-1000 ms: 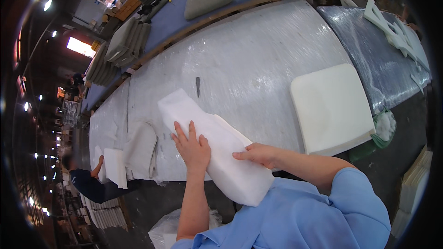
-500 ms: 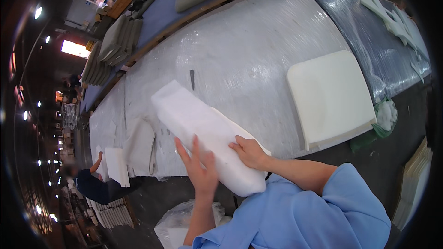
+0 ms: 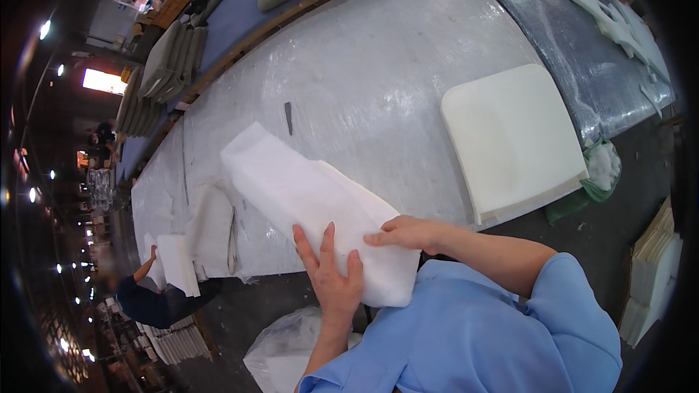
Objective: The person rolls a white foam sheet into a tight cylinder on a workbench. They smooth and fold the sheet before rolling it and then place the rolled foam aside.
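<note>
A long strip of fluffy white batting (image 3: 291, 188) lies slantwise over a cream foam piece (image 3: 362, 198), whose edge shows along the right side. The near end of the bundle is against my blue shirt. With fingers spread, my left hand (image 3: 335, 276) rests on the left edge of the batting near that end. My right hand (image 3: 408, 234) grips the right edge of the foam and batting, its thumb on top and its other fingers hidden beneath. A squarish cream foam pad (image 3: 513, 142) lies on the plastic-covered table (image 3: 364, 65) to the right.
A thin dark grey strip (image 3: 288, 118) lies beyond the batting. Folded pale fabric (image 3: 211, 229) is at the left, near a co-worker (image 3: 149, 295) handling white foam. Grey cushions (image 3: 171, 62) are stacked on the far blue bench. A green bag (image 3: 603, 167) hangs by the right edge.
My left hand has moved right and settled on the batting. More of the foam's edge shows on the right. My right hand keeps its hold, thumb and fingers closer together.
</note>
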Motion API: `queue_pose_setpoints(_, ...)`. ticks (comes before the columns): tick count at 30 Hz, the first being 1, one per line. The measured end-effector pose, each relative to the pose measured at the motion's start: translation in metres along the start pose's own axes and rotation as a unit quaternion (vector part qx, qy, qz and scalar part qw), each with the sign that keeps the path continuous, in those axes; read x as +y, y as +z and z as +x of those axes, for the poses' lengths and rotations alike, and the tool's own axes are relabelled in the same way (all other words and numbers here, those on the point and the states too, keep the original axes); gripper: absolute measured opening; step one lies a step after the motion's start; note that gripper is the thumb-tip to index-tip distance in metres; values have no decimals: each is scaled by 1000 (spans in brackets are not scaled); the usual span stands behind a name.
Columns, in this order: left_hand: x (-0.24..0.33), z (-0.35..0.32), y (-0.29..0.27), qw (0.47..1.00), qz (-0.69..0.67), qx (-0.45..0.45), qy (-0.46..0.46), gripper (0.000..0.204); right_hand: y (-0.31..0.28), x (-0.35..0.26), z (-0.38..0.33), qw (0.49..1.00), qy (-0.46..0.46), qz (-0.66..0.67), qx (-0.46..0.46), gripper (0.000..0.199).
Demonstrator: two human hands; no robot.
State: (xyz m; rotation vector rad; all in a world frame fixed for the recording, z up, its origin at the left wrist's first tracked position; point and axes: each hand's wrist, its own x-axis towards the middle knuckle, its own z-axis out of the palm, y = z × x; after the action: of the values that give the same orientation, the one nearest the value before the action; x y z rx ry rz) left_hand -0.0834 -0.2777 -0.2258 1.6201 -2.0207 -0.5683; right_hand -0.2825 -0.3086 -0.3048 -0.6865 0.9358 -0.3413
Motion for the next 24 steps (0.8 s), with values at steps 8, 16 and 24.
queue_pose_setpoints(8,6,0,-1,999,30,-2,12,62,15,1,-12,983,-66,169,39,58)
queue_pose_setpoints(16,7,0,0,1000,21,-5,4,63,12,0,-3,999,-43,14,29,52)
queue_pose_setpoints(24,7,1,4,999,17,10,26,62,-11,-51,-20,940,-78,-330,28,49)
